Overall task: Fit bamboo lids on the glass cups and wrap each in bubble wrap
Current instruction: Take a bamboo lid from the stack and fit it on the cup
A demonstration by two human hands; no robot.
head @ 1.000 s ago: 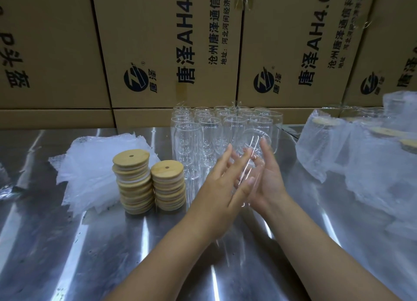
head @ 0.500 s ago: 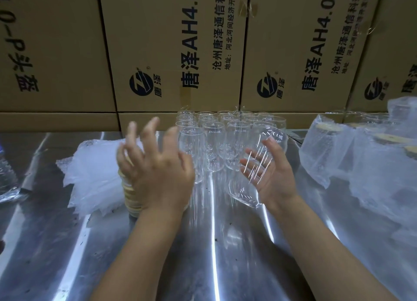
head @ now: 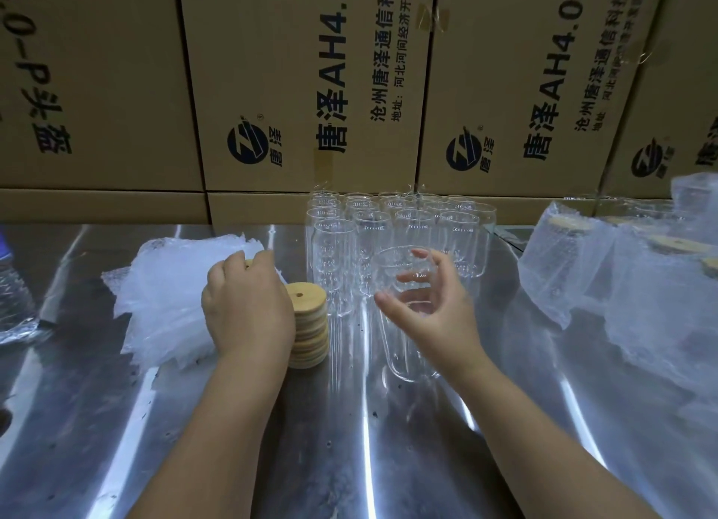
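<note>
My right hand (head: pixel 439 316) grips a clear glass cup (head: pixel 390 266), held slightly tilted just above the steel table (head: pixel 388 448). My left hand (head: pixel 244 308) lies over the left stack of bamboo lids, its fingers curled round the top lid (head: pixel 248 264); the rest of that stack is hidden under the hand. A second lid stack (head: pixel 309 324) stands uncovered right beside it. Several empty glass cups (head: pixel 408 223) stand in rows behind both hands. A pile of bubble wrap sheets (head: pixel 167 285) lies left of the lids.
Wrapped cups with lids (head: pixel 582 269) are heaped at the right side of the table. A plastic water bottle (head: pixel 11 297) lies at the far left edge. Cardboard boxes (head: pixel 303 91) form a wall directly behind the table.
My left hand left the cup, swung left and came down onto the left lid stack. My right hand turned the cup more upright and kept hold of it.
</note>
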